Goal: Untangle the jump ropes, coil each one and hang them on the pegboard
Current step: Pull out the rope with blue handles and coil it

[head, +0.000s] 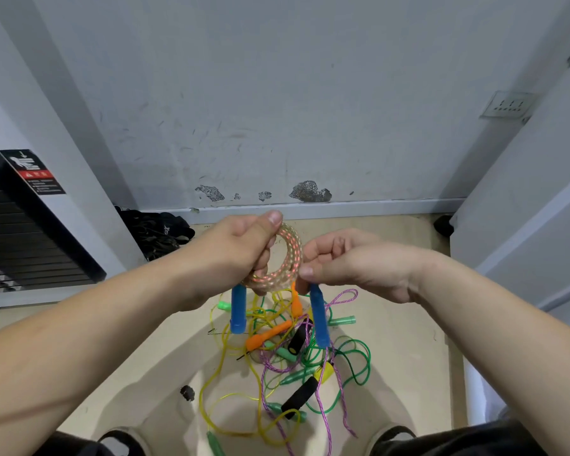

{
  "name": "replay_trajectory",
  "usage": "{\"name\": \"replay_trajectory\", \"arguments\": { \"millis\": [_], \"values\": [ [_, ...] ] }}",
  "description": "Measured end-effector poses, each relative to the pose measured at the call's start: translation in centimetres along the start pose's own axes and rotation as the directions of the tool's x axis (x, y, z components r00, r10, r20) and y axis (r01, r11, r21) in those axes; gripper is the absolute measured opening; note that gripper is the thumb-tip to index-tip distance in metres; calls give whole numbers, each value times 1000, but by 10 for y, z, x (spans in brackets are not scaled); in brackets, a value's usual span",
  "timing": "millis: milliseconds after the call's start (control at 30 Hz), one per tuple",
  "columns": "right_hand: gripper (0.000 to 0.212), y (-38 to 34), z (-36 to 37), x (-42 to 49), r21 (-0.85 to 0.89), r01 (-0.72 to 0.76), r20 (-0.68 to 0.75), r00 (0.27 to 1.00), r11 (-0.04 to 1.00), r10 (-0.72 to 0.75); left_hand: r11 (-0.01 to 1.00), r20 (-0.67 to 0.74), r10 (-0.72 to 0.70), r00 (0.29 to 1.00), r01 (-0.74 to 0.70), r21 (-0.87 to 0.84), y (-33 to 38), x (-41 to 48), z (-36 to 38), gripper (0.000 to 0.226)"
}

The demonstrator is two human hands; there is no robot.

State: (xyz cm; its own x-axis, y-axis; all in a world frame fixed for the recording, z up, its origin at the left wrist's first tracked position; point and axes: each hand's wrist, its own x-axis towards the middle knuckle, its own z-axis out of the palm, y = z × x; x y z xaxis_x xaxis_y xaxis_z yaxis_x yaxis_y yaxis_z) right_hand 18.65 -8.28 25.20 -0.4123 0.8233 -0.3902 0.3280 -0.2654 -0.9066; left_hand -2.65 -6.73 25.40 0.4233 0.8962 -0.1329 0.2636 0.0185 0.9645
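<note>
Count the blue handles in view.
2. One blue handle hangs from the coiled rope in the left hand; the other hangs below the right hand. The floor tangle may hide more.

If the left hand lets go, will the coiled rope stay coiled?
Probably not: the coiled rope looks floppy, its loops held together by the left hand. The dangling blue handles would likely drag it open.

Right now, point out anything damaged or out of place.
Paint patches have flaked off low on the wall. On the floor, the ropes lie in one tangle, not yet sorted. The coil held by the left hand and right hand looks neat.
</note>
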Motion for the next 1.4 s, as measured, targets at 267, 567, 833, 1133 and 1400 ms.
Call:
{"name": "replay_trajectory", "arguments": {
  "millis": [267, 567, 833, 1133, 1400],
  "values": [
    [13, -5, 0, -2, 56, -128, -36, 991, 990, 130, 934, -179, 135, 975, -65, 352, -14, 4, -12, 47],
    [13, -18, 0, 1, 592, -40, -77, 991, 805, 106, 934, -215, 99, 972, -16, 358, -20, 6, 3, 46],
    [3, -14, 7, 6, 389, 233, -405, 912, 891, -62, 939, -202, 52, 978, 21, 344, -20, 5, 18, 44],
    [27, -15, 35, 11, -287, 371, -595, 654, 883, -468, 891, -335, 167, 927, 4, 454, -15, 9, 24, 40],
    [35, -10, 33, 14, -114, 329, -564, 755, 937, -334, 971, -360, 51, 932, 38, 237, -7, 3, 22, 50]
  ]
}}
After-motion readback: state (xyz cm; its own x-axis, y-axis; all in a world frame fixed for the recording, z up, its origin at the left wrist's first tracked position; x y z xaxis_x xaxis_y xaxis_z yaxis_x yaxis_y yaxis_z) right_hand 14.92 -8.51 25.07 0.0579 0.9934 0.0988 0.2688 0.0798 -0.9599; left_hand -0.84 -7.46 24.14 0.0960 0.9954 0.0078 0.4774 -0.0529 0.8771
